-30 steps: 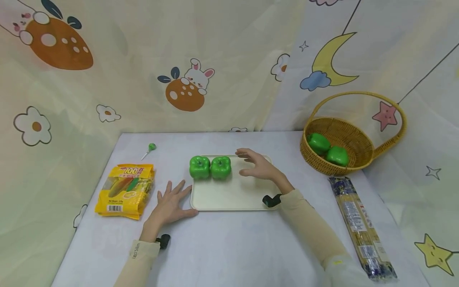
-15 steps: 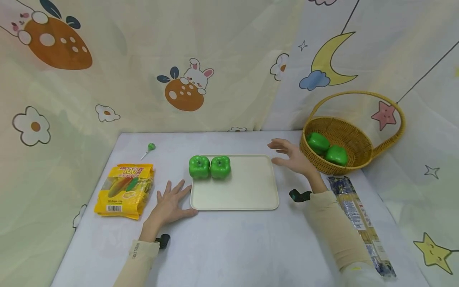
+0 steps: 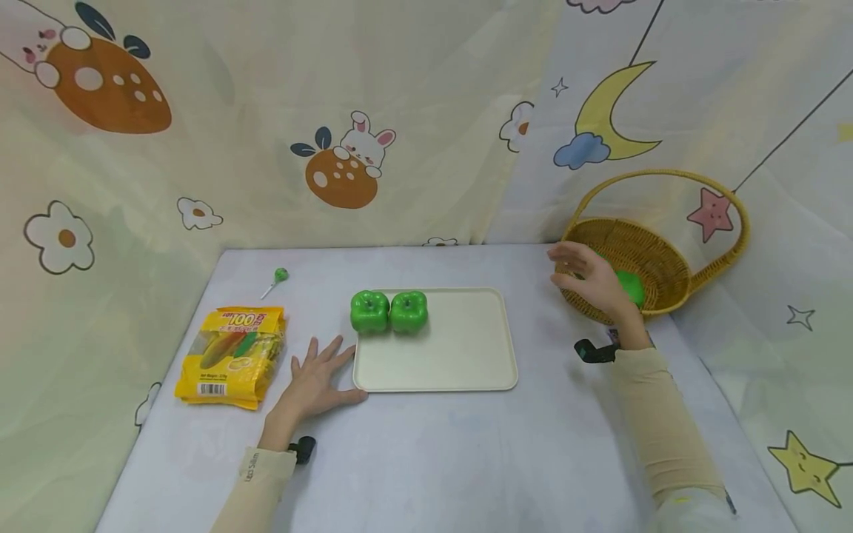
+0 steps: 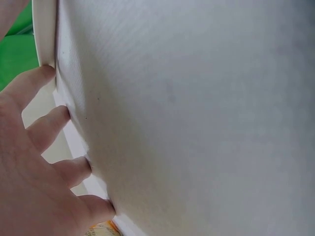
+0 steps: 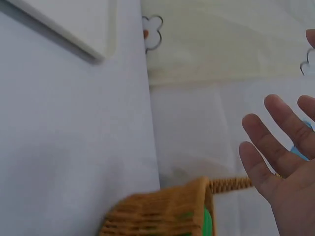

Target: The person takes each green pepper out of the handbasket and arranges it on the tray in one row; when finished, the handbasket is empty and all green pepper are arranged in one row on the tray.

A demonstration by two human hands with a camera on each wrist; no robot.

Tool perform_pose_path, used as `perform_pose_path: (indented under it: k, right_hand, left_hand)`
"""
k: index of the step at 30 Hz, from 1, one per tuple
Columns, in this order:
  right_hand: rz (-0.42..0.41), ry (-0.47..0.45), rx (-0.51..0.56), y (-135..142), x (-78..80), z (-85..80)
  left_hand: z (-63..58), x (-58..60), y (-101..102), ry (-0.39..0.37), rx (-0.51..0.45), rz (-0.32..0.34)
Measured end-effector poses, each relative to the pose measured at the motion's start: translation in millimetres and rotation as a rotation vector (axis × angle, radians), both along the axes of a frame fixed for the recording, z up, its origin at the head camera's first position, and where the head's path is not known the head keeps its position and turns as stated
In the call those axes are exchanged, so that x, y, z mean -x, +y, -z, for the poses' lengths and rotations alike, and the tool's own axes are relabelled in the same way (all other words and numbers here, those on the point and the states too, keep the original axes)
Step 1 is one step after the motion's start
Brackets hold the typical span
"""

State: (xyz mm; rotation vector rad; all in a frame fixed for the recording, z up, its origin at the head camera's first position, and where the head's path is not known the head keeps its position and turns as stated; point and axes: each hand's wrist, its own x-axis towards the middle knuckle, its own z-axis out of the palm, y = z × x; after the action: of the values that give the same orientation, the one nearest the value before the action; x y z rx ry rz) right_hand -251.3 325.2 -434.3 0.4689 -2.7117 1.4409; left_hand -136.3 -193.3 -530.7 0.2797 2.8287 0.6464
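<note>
My left hand (image 3: 313, 381) rests on the table with fingers spread, its index finger and thumb at the left edge of a cream tray (image 3: 453, 355). Two green bell peppers, a left one (image 3: 369, 311) and a right one (image 3: 409, 312), sit side by side in the tray's far left corner. Over the near left rim of a wicker basket (image 3: 660, 252) hovers my right hand (image 3: 593, 281), fingers loosely bent and holding nothing. A green pepper (image 3: 629, 287) inside the basket shows past this hand; another is mostly hidden behind it. In the right wrist view, the basket's rim (image 5: 197, 196) lies below the fingers.
A yellow candy bag (image 3: 233, 355) with a mango picture lies left of my left hand. Behind it is a green lollipop (image 3: 281, 275). The basket's tall handle (image 3: 666, 173) arches over it. A long noodle packet on the right is mostly covered by my right sleeve (image 3: 666, 429).
My right hand has moved right, from above the tray to the basket's near left rim, and its arm now covers most of the noodle packet. My left hand has stayed at the tray.
</note>
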Motion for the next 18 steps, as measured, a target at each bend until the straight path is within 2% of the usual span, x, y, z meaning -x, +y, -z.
perform_pose_path:
  k: [5,9,18]
  right_hand:
    - [0.095,-0.029,-0.081,23.0,4.5,-6.3]
    - [0.168,-0.091,-0.098,42.0,11.1,-5.2]
    - [0.244,-0.146,-0.103,71.3,26.4,1.0]
  left_hand:
    - [-0.2,-0.1,0.0,0.002,-0.008,-0.007]
    - [0.5,-1.2,0.4,-0.003,-0.014,-0.011]
    - [0.8,-1.7,1.5,-0.005,-0.003,-0.012]
